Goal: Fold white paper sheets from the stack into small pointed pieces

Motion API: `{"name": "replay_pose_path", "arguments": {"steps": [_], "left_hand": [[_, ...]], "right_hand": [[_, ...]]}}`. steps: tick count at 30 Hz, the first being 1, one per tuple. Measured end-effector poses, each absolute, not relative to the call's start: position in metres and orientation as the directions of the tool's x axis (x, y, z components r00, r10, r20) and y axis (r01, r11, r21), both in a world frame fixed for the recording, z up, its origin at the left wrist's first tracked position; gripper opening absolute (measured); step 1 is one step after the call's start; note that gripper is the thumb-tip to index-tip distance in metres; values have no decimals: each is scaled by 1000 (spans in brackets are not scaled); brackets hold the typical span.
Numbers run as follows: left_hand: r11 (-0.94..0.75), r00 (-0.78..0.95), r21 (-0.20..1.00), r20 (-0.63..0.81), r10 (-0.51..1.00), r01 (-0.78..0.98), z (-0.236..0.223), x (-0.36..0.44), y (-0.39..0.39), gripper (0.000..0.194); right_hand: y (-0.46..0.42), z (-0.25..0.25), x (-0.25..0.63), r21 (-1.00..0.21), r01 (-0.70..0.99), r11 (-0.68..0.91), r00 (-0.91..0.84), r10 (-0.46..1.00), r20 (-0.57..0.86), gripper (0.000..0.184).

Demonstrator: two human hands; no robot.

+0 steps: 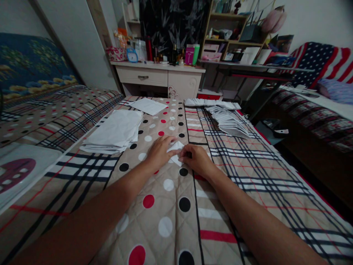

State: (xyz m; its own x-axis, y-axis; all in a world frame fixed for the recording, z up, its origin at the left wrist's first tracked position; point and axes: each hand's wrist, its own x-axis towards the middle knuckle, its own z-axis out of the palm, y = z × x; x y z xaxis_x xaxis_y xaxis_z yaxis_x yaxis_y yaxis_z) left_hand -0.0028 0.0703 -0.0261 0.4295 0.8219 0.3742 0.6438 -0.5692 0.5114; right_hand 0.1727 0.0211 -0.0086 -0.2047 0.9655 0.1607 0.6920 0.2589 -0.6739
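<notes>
A small folded piece of white paper (176,157) lies on the patterned bedspread (176,206) between my two hands. My left hand (160,151) grips its left side, the thumb laid across the paper and the fingers around its far edge. From the right, my right hand (196,157) pinches the paper's edge with curled fingers. Part of the folded paper is hidden under the fingers. Beyond my left hand lies a stack of white sheets (114,129). Past my right hand is a fanned row of folded white papers (228,120).
A single white sheet (149,105) and a long white bundle (211,103) lie near the bed's far end. Behind stands a white dresser (157,76) with bottles and boxes on it. A desk with shelves (231,40) is at the back right.
</notes>
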Motion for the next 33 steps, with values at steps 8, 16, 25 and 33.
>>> {"name": "replay_pose_path", "arguments": {"steps": [8,16,25,33], "left_hand": [[-554,400,423,401,824,717,-22,-13,70,23],[-711,658,115,300,690,694,-18,-5,42,28],[-688,684,-17,121,719,726,-4,-5,44,50],[-715,716,-56,108,689,697,-1,-21,26,45]], "right_hand": [[16,-10,172,-614,741,273,-194,962,192,27],[14,-17,163,-221,916,335,-294,935,198,30],[17,-7,154,-42,961,275,-268,956,115,39],[-19,0,167,40,970,238,-241,967,86,37]]}}
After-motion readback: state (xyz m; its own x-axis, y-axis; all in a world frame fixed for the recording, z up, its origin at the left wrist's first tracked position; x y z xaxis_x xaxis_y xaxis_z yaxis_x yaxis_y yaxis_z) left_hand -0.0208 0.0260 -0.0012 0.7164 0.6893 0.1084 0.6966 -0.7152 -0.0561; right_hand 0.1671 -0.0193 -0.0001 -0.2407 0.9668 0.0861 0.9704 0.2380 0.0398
